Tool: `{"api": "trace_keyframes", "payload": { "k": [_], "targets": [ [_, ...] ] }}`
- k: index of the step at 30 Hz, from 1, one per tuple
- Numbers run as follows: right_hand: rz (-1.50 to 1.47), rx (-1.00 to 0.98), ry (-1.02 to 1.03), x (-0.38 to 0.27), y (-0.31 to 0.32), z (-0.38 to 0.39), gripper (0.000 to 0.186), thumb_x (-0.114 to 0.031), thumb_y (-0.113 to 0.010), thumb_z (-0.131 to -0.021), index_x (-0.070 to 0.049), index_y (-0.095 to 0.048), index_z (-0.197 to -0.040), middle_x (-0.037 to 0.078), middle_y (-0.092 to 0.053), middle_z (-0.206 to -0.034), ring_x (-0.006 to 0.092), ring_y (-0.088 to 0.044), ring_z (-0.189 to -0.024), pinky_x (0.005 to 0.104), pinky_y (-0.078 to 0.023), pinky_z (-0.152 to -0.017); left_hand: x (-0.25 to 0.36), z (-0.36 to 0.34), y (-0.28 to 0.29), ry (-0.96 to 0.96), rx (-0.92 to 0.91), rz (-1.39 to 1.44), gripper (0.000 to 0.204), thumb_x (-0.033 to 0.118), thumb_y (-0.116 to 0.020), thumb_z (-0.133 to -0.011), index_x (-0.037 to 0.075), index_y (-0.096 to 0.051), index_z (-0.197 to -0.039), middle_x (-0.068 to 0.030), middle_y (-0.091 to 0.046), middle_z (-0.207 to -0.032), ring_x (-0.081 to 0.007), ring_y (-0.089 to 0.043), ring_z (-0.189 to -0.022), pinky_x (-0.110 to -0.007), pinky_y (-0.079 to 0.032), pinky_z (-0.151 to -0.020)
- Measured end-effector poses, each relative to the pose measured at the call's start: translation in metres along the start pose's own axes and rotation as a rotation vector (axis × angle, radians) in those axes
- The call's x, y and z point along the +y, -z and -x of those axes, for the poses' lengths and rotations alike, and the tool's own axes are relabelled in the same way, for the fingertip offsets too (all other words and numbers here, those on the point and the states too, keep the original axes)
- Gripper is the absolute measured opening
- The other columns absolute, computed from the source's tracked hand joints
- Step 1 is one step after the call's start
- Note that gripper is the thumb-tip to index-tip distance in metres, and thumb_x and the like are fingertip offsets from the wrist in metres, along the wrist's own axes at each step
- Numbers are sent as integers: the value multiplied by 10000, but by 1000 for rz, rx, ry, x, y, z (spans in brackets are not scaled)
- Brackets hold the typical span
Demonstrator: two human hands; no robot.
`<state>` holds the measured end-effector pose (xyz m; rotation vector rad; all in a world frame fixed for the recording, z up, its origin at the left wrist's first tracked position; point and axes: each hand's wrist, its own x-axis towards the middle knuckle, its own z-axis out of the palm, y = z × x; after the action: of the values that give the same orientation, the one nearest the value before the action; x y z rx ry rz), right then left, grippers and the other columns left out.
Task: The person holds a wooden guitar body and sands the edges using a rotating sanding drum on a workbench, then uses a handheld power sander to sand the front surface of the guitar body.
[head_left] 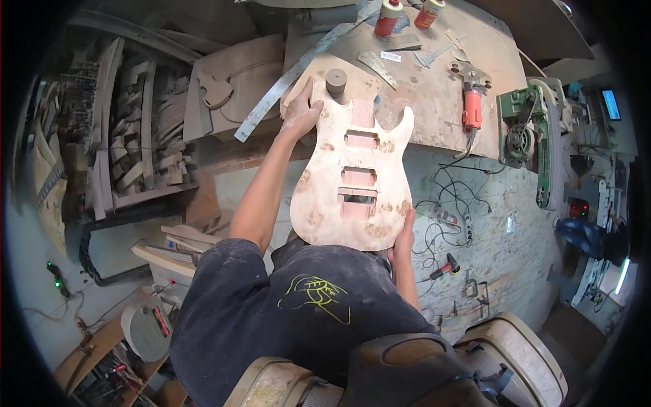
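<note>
A pale wooden electric guitar body [324,180] with darker burl spots is tilted up in front of me, its lower end close to my shirt. The neck pocket and several routed cavities in it look pinkish. At its upper left edge my left hand [302,115] grips the wood, thumb toward the face side. My right hand [405,236] holds the lower right edge, with its fingers partly hidden behind the body. Just beyond the left horn, a short brown cylinder [336,81] stands on a light wooden board [319,68].
The workbench [434,102] carries a long metal straightedge [285,85], glue bottles [388,19], a caliper [437,53] and a red router [472,105]. A green belt sander [532,132] stands at the right. Cables and a grinder [446,268] lie on the floor; wood offcuts [139,136] fill a left rack.
</note>
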<state>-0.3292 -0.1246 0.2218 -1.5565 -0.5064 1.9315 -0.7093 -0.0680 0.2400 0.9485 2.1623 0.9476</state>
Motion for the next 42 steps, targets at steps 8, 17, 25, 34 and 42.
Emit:
{"api": "trace_keyframes", "payload": {
  "k": [8, 17, 25, 34, 42],
  "targets": [
    [41, -22, 30, 4, 6, 11, 747, -599, -425, -1017, -16, -396, -1484, 103, -553, -1423, 215, -576, -1248, 355, -469, -1037, -13, 14, -4, -53, 54, -42, 781, 244, -629, -872, 78, -299, -1559, -243, -467, -1485, -368, -441, -1389, -409, -334, -1164],
    [76, 1, 20, 17, 19, 11, 749, -614, -390, -1020, -39, -384, -1500, 111, -537, -1447, 230, -562, -1276, 365, -453, -1062, -23, 21, -3, -40, 16, 117, 777, 264, -650, -867, 146, -325, -1562, -190, -492, -1487, -331, -473, -1372, -388, -364, -1137],
    [24, -30, -4, 19, 20, 8, 744, -615, -382, -1021, -51, -378, -1506, 111, -522, -1461, 244, -552, -1286, 382, -441, -1079, -16, 21, 0, -49, 4, 125, 772, 221, -629, -878, 96, -297, -1564, -214, -480, -1487, -356, -451, -1386, -400, -346, -1155],
    [-2, -8, 37, 9, 1, 3, 779, -601, -475, -999, 55, -456, -1418, 132, -586, -1370, 226, -613, -1190, 353, -498, -994, -14, -3, 4, -42, -3, 48, 764, 224, -598, -881, 98, -290, -1568, -243, -482, -1475, -358, -446, -1389, -401, -340, -1158],
    [-7, 10, 20, -4, -26, 3, 800, -619, -481, -989, 59, -458, -1412, 134, -591, -1354, 215, -618, -1178, 355, -503, -988, -15, -29, 9, 9, -48, -35, 776, 301, -590, -890, 174, -269, -1585, -237, -470, -1486, -365, -450, -1384, -411, -327, -1166]
  ]
}}
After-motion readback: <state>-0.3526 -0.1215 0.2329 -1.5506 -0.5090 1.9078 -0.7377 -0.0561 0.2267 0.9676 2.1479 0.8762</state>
